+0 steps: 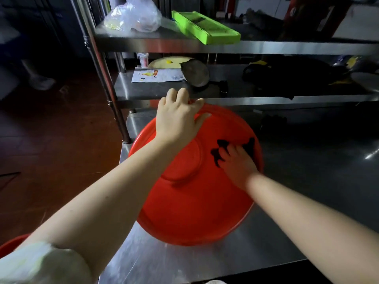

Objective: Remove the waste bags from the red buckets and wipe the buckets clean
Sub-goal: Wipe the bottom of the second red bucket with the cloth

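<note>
Bucket (184, 212): it is stood tilted on the steel table (205, 263), with its near rim resting on the table top and its far rim raised toward the shelf (246, 97).
Left hand (178, 119): the fingers are curled over the far rim, and the bucket is held up by them.
Right hand (238, 165): it is laid flat with the fingers spread, and a dark cloth (249, 146) is pressed under them against the red wall beside the round base.
Waste bag: none is seen in this bucket.
Slip risk: the bucket is borne on one curved edge on smooth steel. It could be made to slide or roll out of the grip by a hard wiping push.
Edge risk: the bucket is stood near the table's left edge, so it could be sent to the floor by a slide that way.
Cloth risk: the cloth is held by pressure alone. It could be bunched or left behind mid-stroke, and patches could be missed.
Second bucket (10, 245): only a red rim is seen at the lower left, and its state cannot be told.
</note>
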`<control>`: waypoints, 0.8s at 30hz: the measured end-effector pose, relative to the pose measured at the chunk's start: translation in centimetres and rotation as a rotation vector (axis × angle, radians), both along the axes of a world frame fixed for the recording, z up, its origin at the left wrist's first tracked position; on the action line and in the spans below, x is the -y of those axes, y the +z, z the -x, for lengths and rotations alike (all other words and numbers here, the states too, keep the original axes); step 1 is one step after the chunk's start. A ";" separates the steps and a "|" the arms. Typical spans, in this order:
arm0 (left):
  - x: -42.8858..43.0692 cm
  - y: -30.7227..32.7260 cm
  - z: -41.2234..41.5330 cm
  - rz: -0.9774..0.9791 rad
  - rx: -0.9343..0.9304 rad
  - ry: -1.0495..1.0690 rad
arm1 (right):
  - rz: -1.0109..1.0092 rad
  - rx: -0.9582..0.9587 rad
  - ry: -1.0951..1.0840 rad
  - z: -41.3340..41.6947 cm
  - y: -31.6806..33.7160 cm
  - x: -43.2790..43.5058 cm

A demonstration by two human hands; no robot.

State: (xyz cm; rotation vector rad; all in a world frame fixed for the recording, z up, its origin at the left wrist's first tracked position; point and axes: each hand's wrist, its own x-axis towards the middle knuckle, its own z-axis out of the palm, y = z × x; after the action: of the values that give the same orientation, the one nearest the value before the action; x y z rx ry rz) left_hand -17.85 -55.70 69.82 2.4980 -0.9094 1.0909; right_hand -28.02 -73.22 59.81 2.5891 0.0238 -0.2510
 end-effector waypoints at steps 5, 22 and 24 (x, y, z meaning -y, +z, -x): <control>1.1 0.2 -0.8 -0.013 -0.041 0.036 | -0.282 -0.049 -0.313 -0.5 -8.5 -6.0; 1.8 -0.5 -4.4 0.005 0.032 0.025 | -0.133 -0.154 -0.242 -9.8 -10.0 -2.8; 1.7 -0.7 -4.4 0.004 0.052 0.023 | -0.240 -0.121 -0.401 -7.9 -11.9 -7.8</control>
State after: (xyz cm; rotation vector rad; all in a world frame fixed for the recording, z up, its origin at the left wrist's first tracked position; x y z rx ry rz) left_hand -13.45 -57.41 69.15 2.4930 -0.8941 1.1688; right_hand -20.15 -65.40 47.92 2.7938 -0.4517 -0.5813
